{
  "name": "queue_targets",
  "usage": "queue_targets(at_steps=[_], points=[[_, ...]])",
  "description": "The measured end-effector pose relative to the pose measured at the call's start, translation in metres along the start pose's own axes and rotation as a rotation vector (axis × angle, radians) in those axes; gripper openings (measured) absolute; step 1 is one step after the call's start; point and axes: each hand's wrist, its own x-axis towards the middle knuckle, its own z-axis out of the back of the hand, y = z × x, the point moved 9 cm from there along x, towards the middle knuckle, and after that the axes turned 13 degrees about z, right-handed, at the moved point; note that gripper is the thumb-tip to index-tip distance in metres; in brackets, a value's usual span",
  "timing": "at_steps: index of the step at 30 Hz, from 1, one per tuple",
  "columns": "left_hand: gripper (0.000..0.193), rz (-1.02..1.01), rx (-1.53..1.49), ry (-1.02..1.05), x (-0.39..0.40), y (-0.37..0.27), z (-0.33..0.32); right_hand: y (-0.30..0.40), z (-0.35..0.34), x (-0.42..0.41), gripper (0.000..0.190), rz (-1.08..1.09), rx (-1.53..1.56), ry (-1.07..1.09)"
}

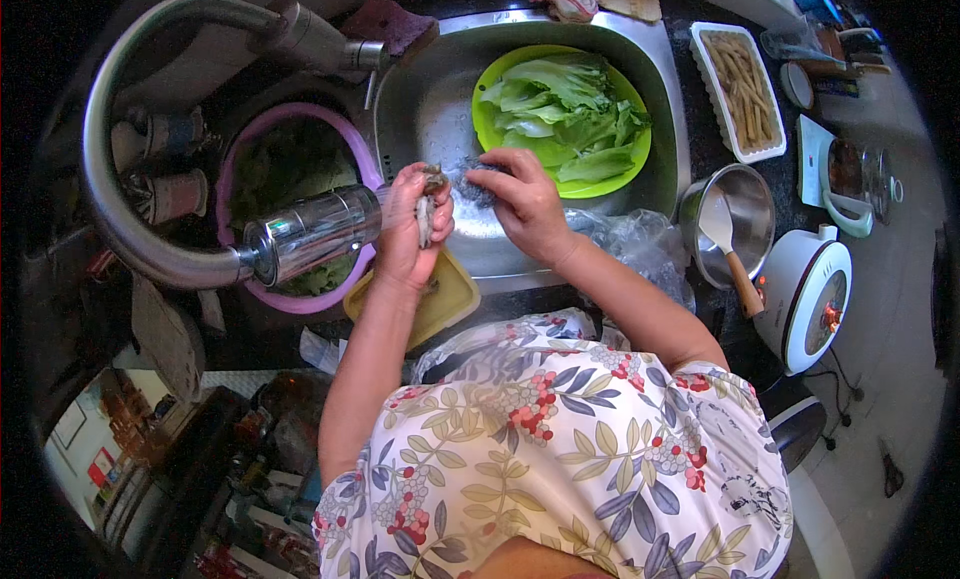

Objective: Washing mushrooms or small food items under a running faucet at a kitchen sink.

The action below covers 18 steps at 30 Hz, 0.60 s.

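In the head view, my left hand (411, 222) is closed around a greyish-white piece of food (425, 220), perhaps a shrimp, near the faucet's spray head (319, 230). My right hand (525, 204) is raised over the near part of the steel sink (480, 260), thumb and fingers bent. Its fingertips are beside a dark grey mesh-like clump (478, 181); whether they grip it cannot be told. Beyond that hand, a lime-green colander (643, 155) in the sink holds leafy lettuce (570, 113). A yellowish plastic container (454, 297) lies under my left wrist.
Left of the sink stands a pink-rimmed basin (296, 303) with greens. On the right are a white tray (739, 155) of finger-shaped food, a steel bowl (694, 234) with a spatula (742, 282), and a white electric cooker (802, 297). Clear plastic bags (637, 245) lie at the sink's near edge.
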Motion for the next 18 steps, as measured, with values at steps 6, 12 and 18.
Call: queue_targets(at_steps=[6,12,18], points=[[0.015,0.055,-0.047,-0.07,0.001,0.013,0.008,0.04,0.002,0.031,0.051,0.15,-0.001,-0.088],[0.015,0.107,-0.128,0.085,0.004,0.012,0.007,0.0,0.002,0.002,0.046,0.08,-0.09,-0.018],[0.014,0.128,-0.14,-0.105,0.001,0.02,0.01,0.041,-0.009,0.03,0.046,0.225,-0.016,-0.032]])
